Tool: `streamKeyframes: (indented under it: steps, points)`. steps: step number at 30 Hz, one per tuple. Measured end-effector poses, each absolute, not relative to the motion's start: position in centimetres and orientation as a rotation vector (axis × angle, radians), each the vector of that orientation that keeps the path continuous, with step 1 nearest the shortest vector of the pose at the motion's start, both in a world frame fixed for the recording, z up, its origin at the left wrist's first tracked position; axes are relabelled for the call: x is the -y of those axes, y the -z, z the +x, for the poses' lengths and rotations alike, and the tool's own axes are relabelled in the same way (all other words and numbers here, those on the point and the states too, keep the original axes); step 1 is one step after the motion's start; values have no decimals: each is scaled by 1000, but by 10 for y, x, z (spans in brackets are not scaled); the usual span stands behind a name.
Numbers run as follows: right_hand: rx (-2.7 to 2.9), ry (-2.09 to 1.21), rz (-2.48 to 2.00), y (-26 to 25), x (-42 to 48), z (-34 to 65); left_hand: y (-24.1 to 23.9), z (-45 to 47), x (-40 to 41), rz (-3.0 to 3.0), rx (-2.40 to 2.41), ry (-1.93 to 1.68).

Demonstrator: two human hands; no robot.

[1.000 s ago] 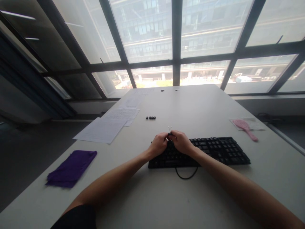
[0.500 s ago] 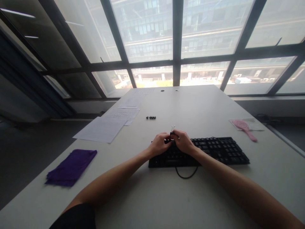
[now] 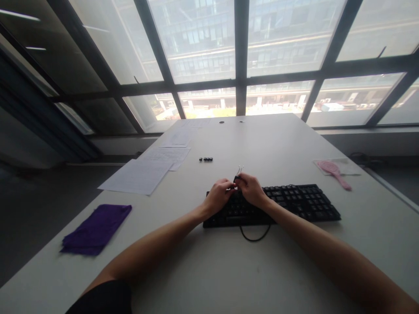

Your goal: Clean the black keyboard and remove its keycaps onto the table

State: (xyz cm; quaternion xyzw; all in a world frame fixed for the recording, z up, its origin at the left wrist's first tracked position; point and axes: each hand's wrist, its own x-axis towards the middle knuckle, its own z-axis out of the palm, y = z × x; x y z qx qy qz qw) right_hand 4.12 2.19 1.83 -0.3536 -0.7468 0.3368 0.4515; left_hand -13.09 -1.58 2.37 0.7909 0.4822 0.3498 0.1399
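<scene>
A black keyboard (image 3: 294, 203) lies on the white table, its cable looping out at the front edge. Over its left half, my right hand (image 3: 251, 191) is closed around a keycap puller (image 3: 236, 178) with a black handle; two thin wire prongs stick up from the fingers. My left hand (image 3: 220, 195) meets it there, thumb and fingers pinched together just below the handle. A small dark bit shows at the left fingertips, too small to name. Beyond the hands, several black keycaps (image 3: 208, 159) stand in a short row.
To the left are a folded purple cloth (image 3: 97, 229) and white paper sheets (image 3: 135, 176). A pink hairbrush (image 3: 334, 171) rests partly on a clear bag at the right. Large windows rise behind the table's far edge.
My hands have come slightly apart. The puller has lifted and tilted a little in my right hand, its prongs leaning more to the right. The view has shifted slightly.
</scene>
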Motion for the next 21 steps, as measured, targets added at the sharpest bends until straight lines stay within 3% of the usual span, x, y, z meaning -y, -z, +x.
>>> streamKeyframes:
  steps: [11, 21]
  points:
    - [1783, -776, -877, -19, -22, 38, -27, -131, 20, 2219, -1391, -1203]
    - [1782, -796, -929, -20, -23, 39, -29, -127, 27, 2531, -1441, -1045]
